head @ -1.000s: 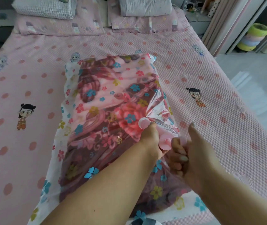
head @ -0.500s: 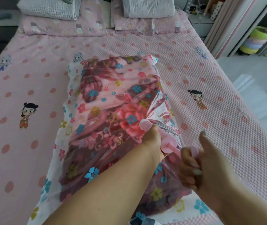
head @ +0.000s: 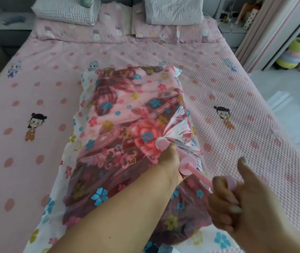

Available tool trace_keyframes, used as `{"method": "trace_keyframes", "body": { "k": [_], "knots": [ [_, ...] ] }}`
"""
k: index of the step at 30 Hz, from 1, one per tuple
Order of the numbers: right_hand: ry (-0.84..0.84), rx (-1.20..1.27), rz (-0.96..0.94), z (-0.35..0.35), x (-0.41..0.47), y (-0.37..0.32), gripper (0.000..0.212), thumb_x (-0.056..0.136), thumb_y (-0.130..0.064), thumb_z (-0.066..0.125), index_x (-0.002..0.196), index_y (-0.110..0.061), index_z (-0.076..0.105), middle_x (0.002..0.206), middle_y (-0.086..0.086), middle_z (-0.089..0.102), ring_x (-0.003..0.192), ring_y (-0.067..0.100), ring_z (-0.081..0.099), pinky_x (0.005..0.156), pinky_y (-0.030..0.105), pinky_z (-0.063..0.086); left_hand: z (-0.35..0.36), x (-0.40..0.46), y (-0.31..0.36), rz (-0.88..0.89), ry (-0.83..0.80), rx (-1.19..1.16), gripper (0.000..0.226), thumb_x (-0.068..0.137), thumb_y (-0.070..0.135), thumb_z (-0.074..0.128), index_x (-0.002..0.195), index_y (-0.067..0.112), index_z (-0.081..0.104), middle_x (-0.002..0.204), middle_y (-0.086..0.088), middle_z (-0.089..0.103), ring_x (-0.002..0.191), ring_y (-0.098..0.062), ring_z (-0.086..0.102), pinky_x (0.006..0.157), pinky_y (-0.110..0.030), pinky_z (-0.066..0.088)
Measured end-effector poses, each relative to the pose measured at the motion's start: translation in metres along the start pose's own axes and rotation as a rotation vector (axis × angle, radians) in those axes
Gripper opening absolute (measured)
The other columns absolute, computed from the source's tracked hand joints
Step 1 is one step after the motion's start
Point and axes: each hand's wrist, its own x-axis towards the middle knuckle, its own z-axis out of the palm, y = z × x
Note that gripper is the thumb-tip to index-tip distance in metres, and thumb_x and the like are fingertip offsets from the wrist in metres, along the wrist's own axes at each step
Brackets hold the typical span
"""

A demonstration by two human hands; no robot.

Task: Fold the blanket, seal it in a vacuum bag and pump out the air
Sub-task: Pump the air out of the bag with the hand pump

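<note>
On the bed [head: 255, 143] lies one vacuum bag [head: 83, 114] holding one folded blanket [head: 120, 110]. One pink hand pump [head: 185, 161] sits near its right edge, with two hands at it: the left hand [head: 170, 161] and the right hand [head: 244, 203]. Far across the bed there are two pillows, one left [head: 65, 10] and one right [head: 173, 10]. One stack of coloured basins [head: 295, 53] stands far right.

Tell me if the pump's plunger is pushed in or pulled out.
Pulled out: the pink rod shows bare between the pump barrel and the right hand.

Left hand [head: 170, 161] steadies pump [head: 185, 164]; right hand [head: 237, 201] apparently grips plunger.
</note>
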Motion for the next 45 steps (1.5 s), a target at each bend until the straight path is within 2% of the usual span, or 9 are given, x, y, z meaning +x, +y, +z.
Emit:
{"method": "trace_keyframes", "body": {
  "k": [7, 11, 15, 21, 24, 28, 33, 40, 45],
  "knots": [
    [0.121, -0.129, -0.008, 0.018, 0.04, -0.004, 0.065, 0.096, -0.061, 0.022, 0.051, -0.014, 0.027, 0.046, 0.002, 0.02, 0.045, 0.015, 0.021, 0.049, 0.027, 0.017, 0.002, 0.008, -0.007, 0.01, 0.065, -0.028, 0.06, 0.092, 0.058, 0.043, 0.128, 0.01, 0.051, 0.114, -0.014, 0.061, 0.095, -0.029, 0.061, 0.082, -0.037, 0.052],
    [0.025, -0.116, 0.025, 0.002, 0.024, -0.001, 0.07, 0.093, -0.066, 0.021, 0.048, -0.014, 0.028, 0.044, 0.002, 0.021, 0.044, 0.016, 0.024, 0.046, 0.026, 0.021, 0.002, 0.007, -0.008, -0.044, 0.056, -0.095, 0.053, 0.093, 0.051, 0.047, 0.133, 0.016, 0.047, 0.124, -0.013, 0.059, 0.099, -0.03, 0.064, 0.049, -0.026, 0.052],
    [-0.028, -0.003, -0.011, -0.008, -0.001, 0.005, 0.073, 0.083, -0.074, 0.026, 0.042, -0.014, 0.031, 0.038, 0.0, 0.02, 0.038, 0.015, 0.023, 0.036, 0.024, 0.026, 0.001, 0.004, -0.006, -0.038, 0.076, -0.037, 0.052, 0.094, 0.049, 0.047, 0.137, 0.019, 0.045, 0.128, -0.01, 0.056, 0.104, -0.031, 0.06, 0.075, -0.038, 0.054],
    [0.148, -0.05, -0.047, 0.02, 0.031, 0.003, 0.067, 0.096, -0.063, 0.019, 0.05, -0.014, 0.024, 0.044, 0.0, 0.018, 0.05, 0.015, 0.016, 0.048, 0.026, 0.015, 0.001, 0.005, -0.009, -0.041, 0.03, 0.007, 0.051, 0.095, 0.055, 0.037, 0.119, 0.012, 0.052, 0.098, -0.013, 0.071, 0.088, -0.027, 0.065, 0.059, -0.026, 0.052],
    [0.092, 0.017, -0.024, 0.012, 0.012, 0.009, 0.071, 0.092, -0.069, 0.021, 0.047, -0.014, 0.026, 0.041, 0.0, 0.019, 0.046, 0.014, 0.018, 0.048, 0.024, 0.016, -0.001, 0.006, -0.005, -0.058, -0.03, -0.009, 0.049, 0.098, 0.045, 0.036, 0.137, 0.017, 0.043, 0.133, -0.013, 0.055, 0.11, -0.032, 0.059, 0.059, -0.028, 0.055],
    [0.023, 0.104, -0.073, 0.0, -0.019, 0.019, 0.072, 0.078, -0.077, 0.034, 0.042, -0.015, 0.032, 0.035, -0.001, 0.022, 0.037, 0.014, 0.022, 0.036, 0.022, 0.028, -0.006, 0.009, -0.004, -0.012, -0.029, 0.074, 0.047, 0.097, 0.04, 0.039, 0.138, 0.016, 0.043, 0.134, -0.012, 0.054, 0.117, -0.032, 0.057, 0.098, -0.045, 0.047],
    [0.184, -0.037, -0.054, 0.023, 0.027, 0.009, 0.069, 0.094, -0.066, 0.02, 0.048, -0.015, 0.025, 0.041, -0.001, 0.018, 0.044, 0.013, 0.019, 0.045, 0.022, 0.017, -0.004, 0.008, -0.008, -0.005, -0.04, -0.023, 0.045, 0.094, 0.048, 0.039, 0.127, 0.019, 0.051, 0.103, -0.011, 0.065, 0.085, -0.026, 0.062, 0.058, -0.027, 0.051],
    [0.009, -0.014, 0.061, -0.006, -0.004, -0.001, 0.075, 0.083, -0.075, 0.028, 0.042, -0.013, 0.031, 0.038, 0.001, 0.02, 0.04, 0.014, 0.022, 0.04, 0.022, 0.024, 0.002, 0.008, -0.004, -0.046, 0.002, -0.071, 0.042, 0.096, 0.04, 0.036, 0.136, 0.031, 0.046, 0.139, -0.007, 0.047, 0.121, -0.03, 0.052, 0.068, -0.032, 0.053],
    [0.08, -0.078, -0.008, 0.006, 0.02, -0.001, 0.07, 0.092, -0.067, 0.024, 0.046, -0.015, 0.028, 0.043, 0.0, 0.02, 0.042, 0.015, 0.022, 0.045, 0.024, 0.019, 0.004, 0.008, -0.006, -0.025, 0.016, -0.11, 0.047, 0.095, 0.046, 0.039, 0.136, 0.024, 0.047, 0.124, -0.005, 0.057, 0.104, -0.023, 0.061, 0.065, -0.02, 0.047]
  ]
}}
